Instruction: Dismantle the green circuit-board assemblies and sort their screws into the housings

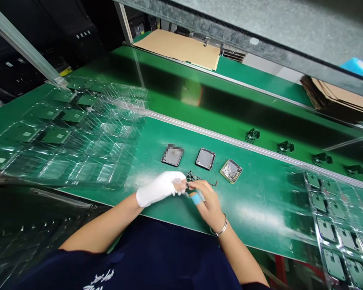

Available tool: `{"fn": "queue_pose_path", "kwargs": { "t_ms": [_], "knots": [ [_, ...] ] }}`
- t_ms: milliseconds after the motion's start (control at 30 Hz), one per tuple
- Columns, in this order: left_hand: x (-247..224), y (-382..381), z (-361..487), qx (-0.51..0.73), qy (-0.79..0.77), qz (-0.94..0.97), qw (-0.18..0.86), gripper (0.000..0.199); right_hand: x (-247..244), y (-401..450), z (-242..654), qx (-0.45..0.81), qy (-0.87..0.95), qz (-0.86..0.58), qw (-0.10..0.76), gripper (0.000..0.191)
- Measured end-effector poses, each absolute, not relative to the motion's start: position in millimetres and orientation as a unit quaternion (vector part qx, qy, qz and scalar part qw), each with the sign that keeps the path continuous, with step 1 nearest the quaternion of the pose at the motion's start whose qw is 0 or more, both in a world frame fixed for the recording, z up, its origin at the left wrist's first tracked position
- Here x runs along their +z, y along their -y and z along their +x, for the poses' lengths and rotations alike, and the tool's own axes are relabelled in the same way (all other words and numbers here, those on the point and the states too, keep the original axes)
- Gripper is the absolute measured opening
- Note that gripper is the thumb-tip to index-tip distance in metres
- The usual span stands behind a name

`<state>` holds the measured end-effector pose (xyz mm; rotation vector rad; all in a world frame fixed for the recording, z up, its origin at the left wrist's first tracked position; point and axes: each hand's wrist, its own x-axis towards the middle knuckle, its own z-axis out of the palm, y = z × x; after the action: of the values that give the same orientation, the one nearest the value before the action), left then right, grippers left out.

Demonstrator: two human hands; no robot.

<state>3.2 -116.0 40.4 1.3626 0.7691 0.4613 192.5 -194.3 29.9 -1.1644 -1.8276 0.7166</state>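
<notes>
My left hand, in a white glove that leaves fingertips bare, is closed over the front of the green work surface. My right hand, with light blue tape on a finger and a metal bracelet at the wrist, meets it fingertip to fingertip. Pinched between them is a small dark circuit board, partly hidden by the fingers. A thin black cable with a reddish end sticks out past the right fingers. Just beyond lie a square dark housing, a second open housing and a square metal-faced part.
Clear plastic trays holding flat green parts cover the left side. Another clear tray with grey-green plates stands at the right. Several small board assemblies line the ledge behind a metal rail. Cardboard lies under the overhead shelf.
</notes>
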Motion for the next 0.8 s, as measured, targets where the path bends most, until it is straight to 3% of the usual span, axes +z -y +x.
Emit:
{"fn": "queue_pose_path", "kwargs": {
  "t_ms": [167, 333, 600, 800],
  "knots": [
    [30, 142, 5, 0.181, -0.291, 0.530, 0.776, 0.045, 30, 196, 180, 0.355, 0.713, -0.420, 0.435, 0.008],
    [16, 157, 6, 0.225, -0.303, 0.486, 0.789, 0.047, 22, 206, 177, 0.367, 0.697, -0.444, 0.427, 0.014],
    [19, 164, 5, 0.197, -0.303, 0.457, 0.813, 0.043, 23, 211, 178, 0.300, 0.726, -0.426, 0.448, 0.003],
    [23, 166, 9, 0.223, -0.323, 0.452, 0.801, 0.036, 20, 212, 180, 0.346, 0.694, -0.461, 0.431, 0.009]
  ]
}}
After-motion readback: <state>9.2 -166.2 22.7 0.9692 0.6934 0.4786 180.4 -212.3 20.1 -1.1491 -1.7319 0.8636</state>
